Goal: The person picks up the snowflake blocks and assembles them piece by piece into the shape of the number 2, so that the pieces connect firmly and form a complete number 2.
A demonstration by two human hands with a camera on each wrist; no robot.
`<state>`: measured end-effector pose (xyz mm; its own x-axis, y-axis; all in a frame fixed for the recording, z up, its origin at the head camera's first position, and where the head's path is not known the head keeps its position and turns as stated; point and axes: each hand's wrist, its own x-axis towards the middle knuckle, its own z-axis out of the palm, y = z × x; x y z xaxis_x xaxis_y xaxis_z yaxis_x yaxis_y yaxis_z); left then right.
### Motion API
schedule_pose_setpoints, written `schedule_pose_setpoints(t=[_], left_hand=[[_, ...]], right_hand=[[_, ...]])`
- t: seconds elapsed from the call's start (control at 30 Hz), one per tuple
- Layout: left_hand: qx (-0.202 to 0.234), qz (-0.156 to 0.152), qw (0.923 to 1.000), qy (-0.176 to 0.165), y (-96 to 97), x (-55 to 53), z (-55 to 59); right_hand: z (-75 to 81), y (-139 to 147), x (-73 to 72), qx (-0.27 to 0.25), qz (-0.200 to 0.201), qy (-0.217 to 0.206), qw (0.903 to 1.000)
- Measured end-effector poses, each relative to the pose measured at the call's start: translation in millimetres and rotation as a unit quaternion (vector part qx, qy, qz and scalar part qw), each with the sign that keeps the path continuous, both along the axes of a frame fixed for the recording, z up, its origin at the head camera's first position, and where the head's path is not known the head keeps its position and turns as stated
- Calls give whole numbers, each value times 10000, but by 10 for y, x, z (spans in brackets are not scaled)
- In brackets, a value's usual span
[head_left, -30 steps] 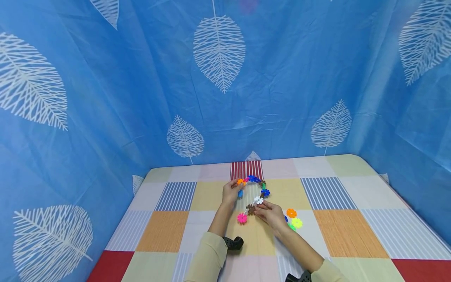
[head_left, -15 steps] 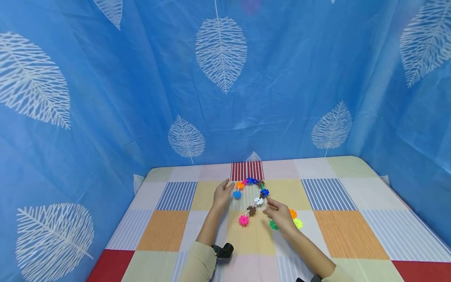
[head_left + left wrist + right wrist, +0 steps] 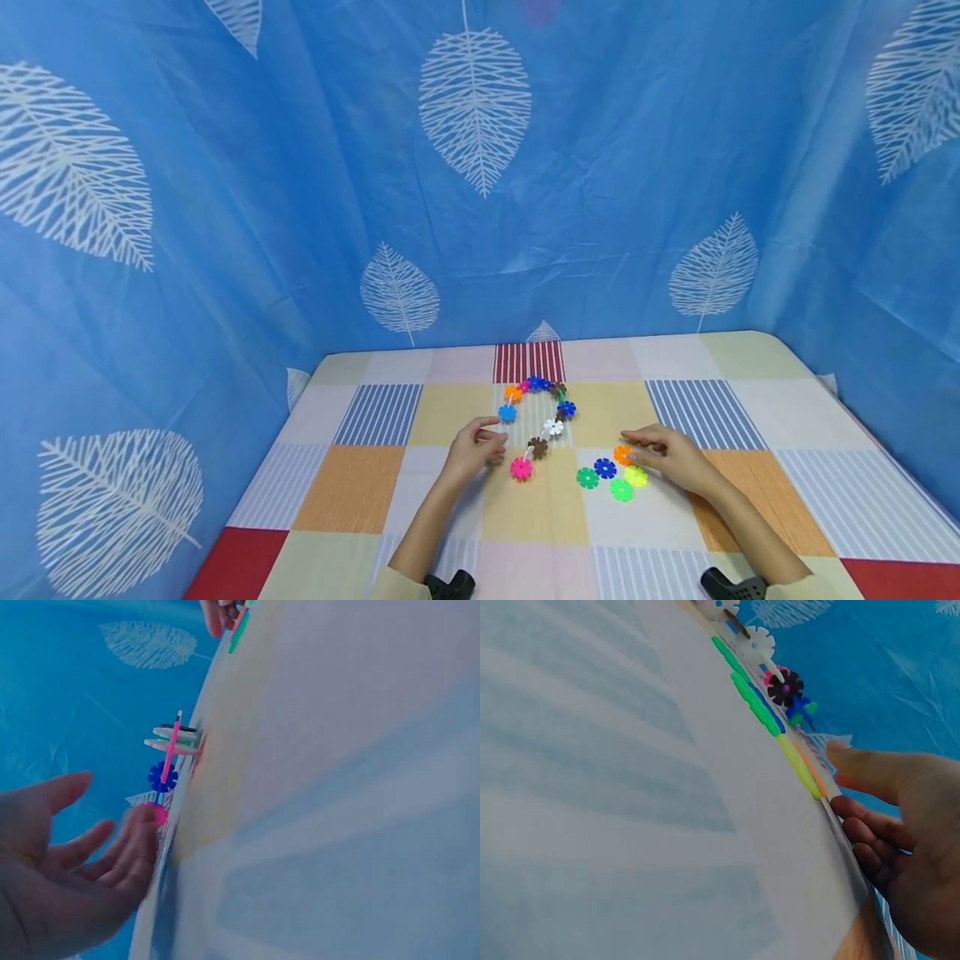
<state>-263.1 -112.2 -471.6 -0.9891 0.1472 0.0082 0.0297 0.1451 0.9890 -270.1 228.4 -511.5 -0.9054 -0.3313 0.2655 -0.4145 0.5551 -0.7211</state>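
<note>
A curved chain of flower-shaped interlocking discs stands on the cloth, including a white disc (image 3: 553, 427), a brown disc (image 3: 537, 447), a pink end disc (image 3: 521, 468) and a light blue end disc (image 3: 507, 413). My left hand (image 3: 474, 450) hovers at the chain's left, fingers loosely bent and holding nothing. To the right, several loose discs lie flat: orange (image 3: 622, 455), dark blue, yellow (image 3: 636, 476) and two greens. Beside the orange disc is my right hand (image 3: 671, 457), its fingertips close to that disc's edge. In the right wrist view the thumb and fingers of this hand (image 3: 907, 825) are apart.
A patchwork cloth (image 3: 540, 517) covers the table. Blue leaf-print curtains (image 3: 585, 208) enclose its back and both sides. Dark wrist devices sit on both forearms near the bottom of the head view.
Both hands have let go of the chain. My left hand has come back toward me, and my right has moved right to the loose discs, uncovering them. The chain stays in place.
</note>
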Motion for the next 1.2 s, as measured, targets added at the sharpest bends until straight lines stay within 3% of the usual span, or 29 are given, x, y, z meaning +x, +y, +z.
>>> schedule_pose_setpoints(t=[0.07, 0.23, 0.37, 0.47, 0.53, 0.67, 0.8, 1.0, 1.2], left_hand=[[-175, -327, 9991, -187, 2, 39, -34], [-96, -924, 9919, -863, -1, 13, -257], [141, -1161, 9837, -1368, -3, 19, -298], [350, -1227, 9803, -1506, 0, 19, -300], [437, -1271, 9785, -1564, 5, 17, -306], [531, -1308, 9769, -1604, 18, 9, -331], [620, -1438, 9770, -1446, 17, -3, -351], [899, -1779, 9709, -1330, 8, -7, -378], [941, -1740, 9724, -1237, -7, -17, -389]], right_hand=[[-28, 38, 0, 264, 111, 155, 9995], [-17, 7, -20, 685, -7, 292, 9972], [35, -38, -62, 657, -75, -119, 9977], [77, -70, -65, 377, -84, -440, 9983], [95, -114, -49, 101, -148, -427, 9989], [128, -336, 0, -566, -131, 30, 9983], [138, -692, 55, -1116, 166, 256, 9933], [48, -1127, 110, -1210, 269, -78, 9923], [-13, -1317, 97, -1300, 143, 135, 9913]])
